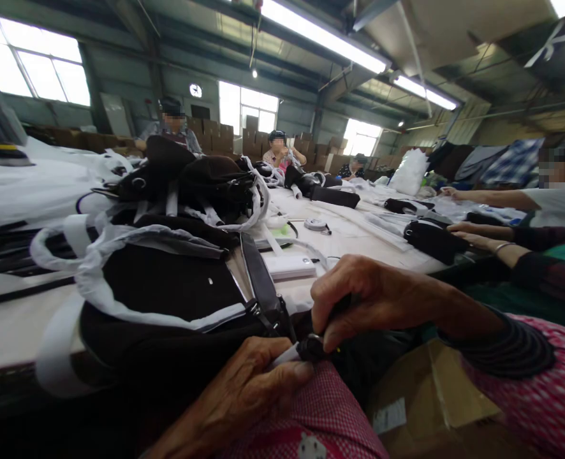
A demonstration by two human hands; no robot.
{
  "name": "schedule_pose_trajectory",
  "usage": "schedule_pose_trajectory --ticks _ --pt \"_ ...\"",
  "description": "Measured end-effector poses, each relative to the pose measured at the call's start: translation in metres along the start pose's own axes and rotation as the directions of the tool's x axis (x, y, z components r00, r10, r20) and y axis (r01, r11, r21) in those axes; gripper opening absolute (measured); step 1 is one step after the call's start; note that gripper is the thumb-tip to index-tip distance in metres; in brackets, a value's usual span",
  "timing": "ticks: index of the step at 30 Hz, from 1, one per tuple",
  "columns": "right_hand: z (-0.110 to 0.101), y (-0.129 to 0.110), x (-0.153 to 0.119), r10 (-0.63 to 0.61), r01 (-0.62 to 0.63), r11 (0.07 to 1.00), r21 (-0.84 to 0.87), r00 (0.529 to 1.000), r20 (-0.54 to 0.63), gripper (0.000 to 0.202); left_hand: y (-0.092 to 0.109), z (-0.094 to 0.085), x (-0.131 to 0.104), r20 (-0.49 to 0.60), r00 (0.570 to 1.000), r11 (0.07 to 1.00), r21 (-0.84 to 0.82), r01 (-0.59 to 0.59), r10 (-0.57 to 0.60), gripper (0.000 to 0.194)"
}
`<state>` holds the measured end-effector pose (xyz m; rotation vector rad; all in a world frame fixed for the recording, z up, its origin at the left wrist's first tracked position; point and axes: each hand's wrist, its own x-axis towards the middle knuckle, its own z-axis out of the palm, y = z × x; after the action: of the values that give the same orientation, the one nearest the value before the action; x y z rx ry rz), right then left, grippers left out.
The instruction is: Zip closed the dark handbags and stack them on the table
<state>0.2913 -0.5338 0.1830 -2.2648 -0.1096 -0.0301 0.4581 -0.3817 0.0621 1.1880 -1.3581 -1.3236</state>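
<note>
A black bag with white wrapping along its edges lies in front of me on the table. From it a black strap with metal hardware hangs toward my lap. My left hand is closed around a white-wrapped strap end just above my knee. Close against it, my right hand pinches the dark end of this strap, where a metal ring or buckle shows between the hands. The fingertips partly hide that piece, so its exact kind is unclear.
Black bags are heaped at the back left. A white box-like device and a tape measure lie on the table. At right, a co-worker's hands touch a black bag. A cardboard box stands low beside me.
</note>
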Motion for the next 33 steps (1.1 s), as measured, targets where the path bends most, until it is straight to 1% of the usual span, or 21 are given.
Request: schedule_pose_trajectory --ticks 2,4,5,7,9,11,13,15,18,21,22,24,26,28,31,33 --pt "0.002 -0.002 -0.005 -0.021 0.021 0.999 -0.026 1.0 0.008 0.029 -0.004 -0.002 0.001 0.113 0.993 0.994 -0.101 0.037 -0.025 0.037" --pt "0.004 -0.005 -0.01 -0.025 0.027 0.998 -0.062 0.999 0.032 0.022 -0.015 -0.004 0.004 0.222 0.973 0.967 -0.23 0.112 -0.06 0.035" --pt "0.005 -0.007 -0.012 -0.02 0.024 0.996 -0.09 0.999 0.049 0.017 -0.021 -0.005 0.007 0.25 0.965 0.948 -0.282 0.146 -0.074 0.033" --pt "0.007 -0.012 -0.015 -0.004 0.016 0.986 -0.164 0.997 0.077 0.009 -0.034 -0.005 0.01 0.242 0.965 0.92 -0.349 0.181 -0.098 0.032" --pt "0.009 -0.017 -0.017 0.009 0.013 0.97 -0.242 0.996 0.091 0.008 -0.042 -0.005 0.012 0.235 0.965 0.906 -0.373 0.2 -0.116 0.03" --pt "0.012 -0.02 -0.017 0.009 0.02 0.957 -0.288 0.995 0.098 0.012 -0.045 -0.005 0.012 0.267 0.955 0.898 -0.375 0.228 -0.131 0.032" --pt "0.014 -0.021 -0.015 0.009 0.025 0.954 -0.298 0.994 0.11 0.015 -0.045 -0.005 0.011 0.318 0.937 0.893 -0.366 0.261 -0.143 0.033" --pt "0.016 -0.019 -0.012 0.022 0.015 0.959 -0.284 0.992 0.128 0.016 -0.043 -0.004 0.01 0.334 0.934 0.901 -0.356 0.249 -0.127 0.031" --pt "0.016 -0.01 -0.007 0.059 -0.034 0.98 -0.198 0.991 0.12 0.013 -0.043 -0.002 0.008 0.276 0.959 0.932 -0.326 0.161 -0.069 0.028" --pt "0.014 0.002 -0.005 0.128 -0.125 0.991 -0.047 0.989 0.073 0.011 -0.043 -0.001 0.004 0.158 0.987 0.968 -0.247 0.049 -0.01 0.027" --pt "0.013 0.006 -0.005 0.156 -0.157 0.988 0.003 0.986 0.055 0.012 -0.043 -0.002 0.003 0.108 0.994 0.982 -0.188 0.003 0.017 0.026" --pt "0.013 0.014 -0.007 0.204 -0.205 0.974 0.096 0.979 0.02 0.016 -0.043 -0.001 0.0 0.006 0.997 0.997 -0.009 -0.081 0.081 0.026" --pt "0.015 0.021 -0.008 0.258 -0.252 0.95 0.186 0.966 -0.012 0.02 -0.045 0.0 0.0 -0.068 0.99 0.978 0.175 -0.114 0.127 0.026" --pt "0.018 0.026 -0.01 0.33 -0.309 0.906 0.289 0.943 -0.029 0.022 -0.05 0.003 0.001 -0.118 0.982 0.95 0.293 -0.108 0.148 0.026" --pt "0.023 0.032 -0.013 0.432 -0.377 0.814 0.442 0.901 -0.027 0.025 -0.06 0.01 0.004 -0.208 0.957 0.922 0.37 -0.115 0.203 0.026" --pt "0.026 0.035 -0.015 0.47 -0.392 0.772 0.5 0.882 -0.034 0.027 -0.067 0.014 0.006 -0.278 0.924 0.903 0.409 -0.134 0.264 0.024"
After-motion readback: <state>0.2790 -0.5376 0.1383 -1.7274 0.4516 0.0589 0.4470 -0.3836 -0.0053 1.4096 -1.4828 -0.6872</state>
